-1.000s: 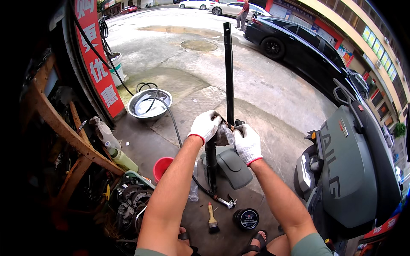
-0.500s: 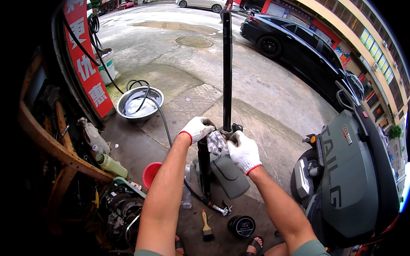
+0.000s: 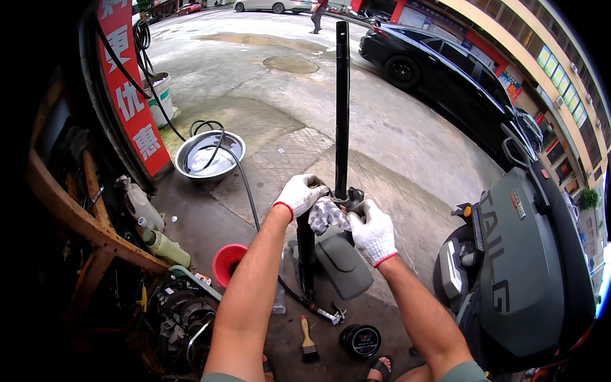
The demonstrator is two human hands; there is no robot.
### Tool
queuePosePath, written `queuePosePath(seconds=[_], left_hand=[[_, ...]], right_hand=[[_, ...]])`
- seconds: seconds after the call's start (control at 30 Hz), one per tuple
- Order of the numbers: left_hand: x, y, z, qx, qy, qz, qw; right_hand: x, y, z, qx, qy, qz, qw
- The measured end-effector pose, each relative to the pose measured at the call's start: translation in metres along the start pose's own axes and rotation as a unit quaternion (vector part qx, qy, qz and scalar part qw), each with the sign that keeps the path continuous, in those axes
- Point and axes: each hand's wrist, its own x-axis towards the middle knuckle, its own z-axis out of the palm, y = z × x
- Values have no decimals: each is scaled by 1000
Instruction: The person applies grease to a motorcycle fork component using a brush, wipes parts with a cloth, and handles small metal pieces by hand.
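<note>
A black tube (image 3: 342, 114) stands upright on a fork assembly, with a black leg (image 3: 306, 254) and a grey mudguard (image 3: 339, 267) lower down. In white gloves with red cuffs, my left hand (image 3: 303, 197) pinches a spotted grey-and-white cloth (image 3: 328, 214) at the tube's base, left side. My right hand (image 3: 373, 230) grips the cloth's right side, beside the black clamp area (image 3: 353, 198). Both hands' fingertips are partly hidden. Below lie a wooden-handled brush (image 3: 308, 337), a black round tub (image 3: 359, 340) and an air nozzle (image 3: 331, 314) on a hose.
A steel basin (image 3: 210, 172), red bucket (image 3: 228, 261), bottles (image 3: 167, 247), rusty frame (image 3: 79, 219) and piled parts (image 3: 181, 315) stand left. A grey scooter (image 3: 522, 261) is close on the right. Beyond are a black car (image 3: 433, 70) and a walking person (image 3: 318, 16).
Both hands and the cloth have moved lower on screen since a second ago, then slightly right. The cloth shows more below the tube's base. The distant person has moved left.
</note>
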Motion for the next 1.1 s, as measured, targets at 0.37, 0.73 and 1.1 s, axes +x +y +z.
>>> queuePosePath(seconds=[0.37,0.73,1.1], left_hand=[[-12,15,-13,65,-20,0,998],[-42,59,-8,60,115,135,982],[-74,120,12,-58,-133,47,988]], right_hand=[[-7,1,-2,11,-24,-14,1000],[-5,-9,-32,75,19,-73,994],[-9,14,-125,-13,-94,-25,995]])
